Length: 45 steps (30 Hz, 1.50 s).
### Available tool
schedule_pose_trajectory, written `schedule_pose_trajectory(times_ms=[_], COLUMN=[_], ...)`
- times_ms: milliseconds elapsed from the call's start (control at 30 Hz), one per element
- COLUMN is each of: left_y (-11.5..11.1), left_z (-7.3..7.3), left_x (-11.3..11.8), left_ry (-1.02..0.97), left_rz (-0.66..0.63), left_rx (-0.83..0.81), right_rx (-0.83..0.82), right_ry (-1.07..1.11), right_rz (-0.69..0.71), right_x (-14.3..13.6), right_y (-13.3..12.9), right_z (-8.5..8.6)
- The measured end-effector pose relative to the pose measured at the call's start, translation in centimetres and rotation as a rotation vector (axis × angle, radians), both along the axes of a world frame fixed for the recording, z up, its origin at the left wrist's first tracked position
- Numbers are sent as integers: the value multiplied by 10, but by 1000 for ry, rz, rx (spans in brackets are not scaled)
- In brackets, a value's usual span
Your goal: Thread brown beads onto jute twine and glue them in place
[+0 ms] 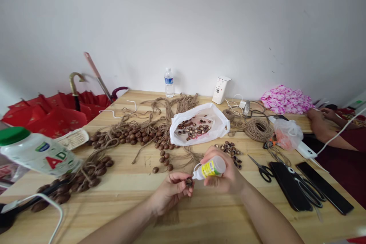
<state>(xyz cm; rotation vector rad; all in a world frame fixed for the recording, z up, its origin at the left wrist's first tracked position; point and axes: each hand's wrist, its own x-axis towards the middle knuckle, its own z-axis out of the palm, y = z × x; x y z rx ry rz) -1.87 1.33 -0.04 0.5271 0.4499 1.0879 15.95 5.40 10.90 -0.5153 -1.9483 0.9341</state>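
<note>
My left hand pinches a small brown nutshell piece between thumb and fingers, low in the middle of the view. My right hand is wrapped round a small white glue bottle with a yellow label, tilted so that its nozzle is at the shell. Whether the nozzle touches the shell cannot be made out. Just beyond the hands, an open white plastic bag holds many shell pieces, and more shell halves lie to its right. Round brown nuts with twine spread to its left.
On the wooden table, scissors, phones and twine coils lie right. A water bottle stands at the back. A large white bottle and red umbrellas are left. Another person's arm is far right.
</note>
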Motion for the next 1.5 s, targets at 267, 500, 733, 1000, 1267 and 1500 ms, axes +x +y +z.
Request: schedule_pose_trajectory(times_ms=[267, 500, 733, 1000, 1267, 1500], left_y=[0, 0, 2, 2, 2, 2], left_z=[2, 3, 3, 3, 2, 6], left_x=[0, -1, -1, 0, 0, 0], left_ry=[-20, -15, -1, 1, 1, 7], left_rz=[1, 7, 19, 12, 32, 52], left_rx=[-9, -17, -37, -39, -60, -69], right_rx=[91, 86, 58, 94, 79, 63], right_ry=[-18, -25, -19, 16, -13, -5], right_rz=[0, 42, 76, 62, 60, 72], right_x=[-2, -1, 0, -2, -2, -3], right_y=[0, -1, -2, 0, 0, -2], right_z=[-2, 0, 2, -2, -1, -1])
